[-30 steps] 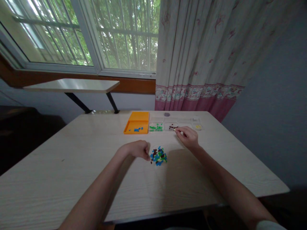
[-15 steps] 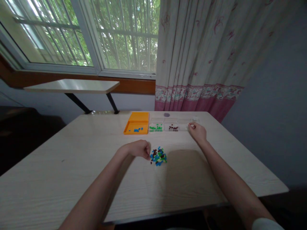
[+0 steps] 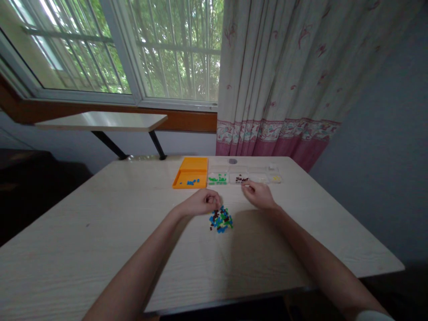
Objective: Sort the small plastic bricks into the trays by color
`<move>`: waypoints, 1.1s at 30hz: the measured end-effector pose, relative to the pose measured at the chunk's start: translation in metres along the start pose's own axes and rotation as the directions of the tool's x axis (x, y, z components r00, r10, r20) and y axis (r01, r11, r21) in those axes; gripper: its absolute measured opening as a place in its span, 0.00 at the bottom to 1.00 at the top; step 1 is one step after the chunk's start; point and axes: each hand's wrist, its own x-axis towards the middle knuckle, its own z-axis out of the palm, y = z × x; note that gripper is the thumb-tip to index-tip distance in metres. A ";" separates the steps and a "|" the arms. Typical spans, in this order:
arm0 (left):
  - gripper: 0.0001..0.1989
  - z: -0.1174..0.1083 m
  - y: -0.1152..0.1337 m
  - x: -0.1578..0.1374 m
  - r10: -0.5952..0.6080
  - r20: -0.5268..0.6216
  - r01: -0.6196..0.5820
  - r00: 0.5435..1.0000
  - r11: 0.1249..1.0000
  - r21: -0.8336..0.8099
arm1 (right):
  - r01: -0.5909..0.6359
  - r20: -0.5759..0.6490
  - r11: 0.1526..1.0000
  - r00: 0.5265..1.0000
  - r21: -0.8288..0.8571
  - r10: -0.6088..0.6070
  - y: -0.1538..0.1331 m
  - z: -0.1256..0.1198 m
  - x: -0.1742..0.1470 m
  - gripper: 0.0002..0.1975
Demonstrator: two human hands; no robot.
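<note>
"Which thing is the largest?"

"The pale worktop (image 3: 100, 263). On its far part there is a row of clear boxes (image 3: 228, 178), and the open orange box (image 3: 194, 164) is just at their left."

"And the hands?"

"The left hand (image 3: 202, 201) is at the far side of a mixed pile (image 3: 221, 221), with fingers curled. The right hand (image 3: 259, 195) is by the near edge of the clear boxes, its fingers bent together. Whether either one grips something, I cannot tell."

"Where are the small pieces?"

"The pile lies on the worktop, near the middle. Blue pieces (image 3: 191, 182) are in the orange box; green pieces (image 3: 219, 178) and dark brown pieces (image 3: 240, 179) are in the clear ones."
</note>
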 end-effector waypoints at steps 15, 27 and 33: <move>0.13 0.014 -0.006 0.008 0.026 -0.198 -0.030 0.980 0.999 -0.016 | 0.325 -0.091 0.946 0.942 0.010 -0.322 -0.053 0.014 -0.017 0.13; 0.09 0.012 -0.008 0.007 0.025 -0.165 -0.027 0.986 1.000 -0.011 | 0.367 -0.123 0.930 0.923 0.000 -0.364 -0.053 0.011 -0.015 0.10; 0.10 0.014 -0.008 0.007 0.031 -0.121 -0.035 0.992 0.999 -0.032 | 0.361 -0.105 0.929 0.930 0.078 -0.352 -0.051 0.013 -0.016 0.10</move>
